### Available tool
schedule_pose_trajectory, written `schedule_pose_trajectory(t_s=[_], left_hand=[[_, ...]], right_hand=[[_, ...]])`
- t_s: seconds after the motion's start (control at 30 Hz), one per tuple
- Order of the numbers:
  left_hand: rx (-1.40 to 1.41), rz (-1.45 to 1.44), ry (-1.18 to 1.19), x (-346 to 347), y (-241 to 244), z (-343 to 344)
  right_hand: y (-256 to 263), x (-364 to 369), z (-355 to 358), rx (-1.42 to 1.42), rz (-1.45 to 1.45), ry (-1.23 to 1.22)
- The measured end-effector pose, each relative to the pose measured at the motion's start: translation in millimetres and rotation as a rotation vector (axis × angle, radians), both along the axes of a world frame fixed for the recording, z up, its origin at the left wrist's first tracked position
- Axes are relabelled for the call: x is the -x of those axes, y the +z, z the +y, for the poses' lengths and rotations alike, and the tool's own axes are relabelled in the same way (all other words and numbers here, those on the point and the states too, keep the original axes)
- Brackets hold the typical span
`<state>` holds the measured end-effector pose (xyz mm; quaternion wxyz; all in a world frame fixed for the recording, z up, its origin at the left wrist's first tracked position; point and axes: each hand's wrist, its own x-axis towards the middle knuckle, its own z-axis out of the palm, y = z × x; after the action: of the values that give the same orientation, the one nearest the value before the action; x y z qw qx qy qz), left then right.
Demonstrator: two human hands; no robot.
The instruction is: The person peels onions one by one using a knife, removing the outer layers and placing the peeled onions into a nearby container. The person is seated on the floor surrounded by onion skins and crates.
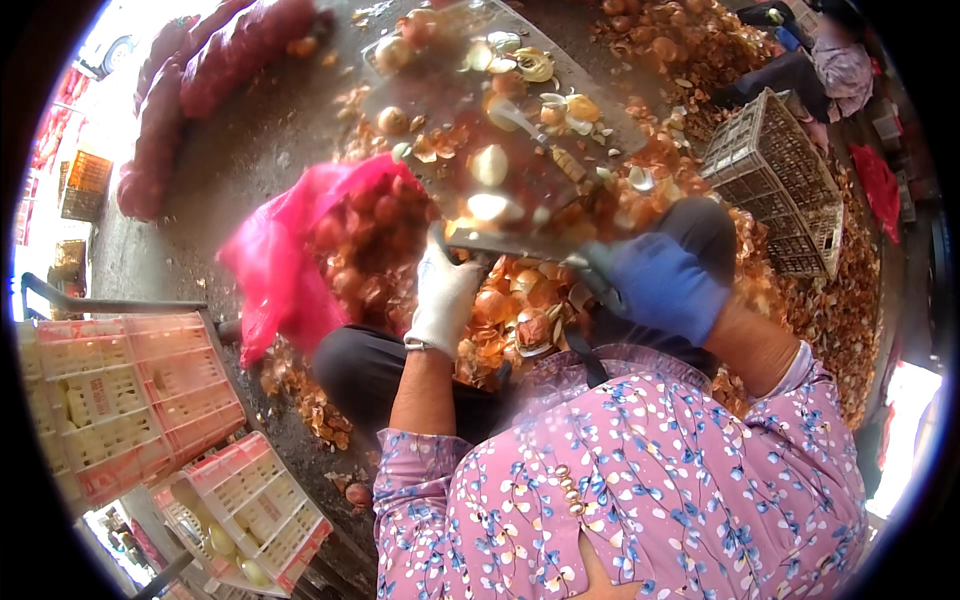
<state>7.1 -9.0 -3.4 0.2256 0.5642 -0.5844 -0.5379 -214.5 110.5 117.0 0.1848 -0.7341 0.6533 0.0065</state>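
My right hand (656, 285), in a blue glove, grips the handle of a knife (517, 244). Its broad blade points left, towards my left hand (442, 296), which wears a white knitted glove. The left thumb is raised by the blade tip; its other fingers curl behind the blade, and whatever they hold is hidden. Just beyond the blade lie a peeled onion (489, 165) and another pale onion (491, 206), glaring in the light. Unpeeled onions and loose skins (525, 300) fill the space between my knees. A pink mesh sack (277, 240) of onions spreads open left of my hands.
A second knife with a worn handle (568, 163) lies among onion scraps ahead. Plastic crates (112, 397) stand at left, one crate (255, 510) containing peeled onions. An empty crate (780, 180) rests tilted at right, near another seated person (840, 71). Full red sacks (240, 56) lie far left.
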Motion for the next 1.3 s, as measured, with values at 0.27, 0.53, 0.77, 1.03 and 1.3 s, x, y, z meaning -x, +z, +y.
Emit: schedule_pose_trajectory(t_s=[0.27, 0.53, 0.77, 1.03, 1.3], left_hand=[[-0.022, 0.136, -0.005, -2, -15, 5], [0.163, 0.012, -0.028, -2, -16, 16], [0.593, -0.118, -0.143, 1, -13, 20], [0.008, 0.591, 0.305, 6, -38, -50], [-0.158, -0.641, -0.081, -210, -222, -47]], right_hand=[[-24, -16, -53, -0.015, -0.104, 0.054], [-41, -24, -74, -0.103, -0.173, -0.028], [-67, 10, -35, -0.033, -0.405, -0.308], [-70, -9, -52, 0.276, -0.772, -0.205], [-113, 2, -67, 0.362, -0.555, -0.264]])
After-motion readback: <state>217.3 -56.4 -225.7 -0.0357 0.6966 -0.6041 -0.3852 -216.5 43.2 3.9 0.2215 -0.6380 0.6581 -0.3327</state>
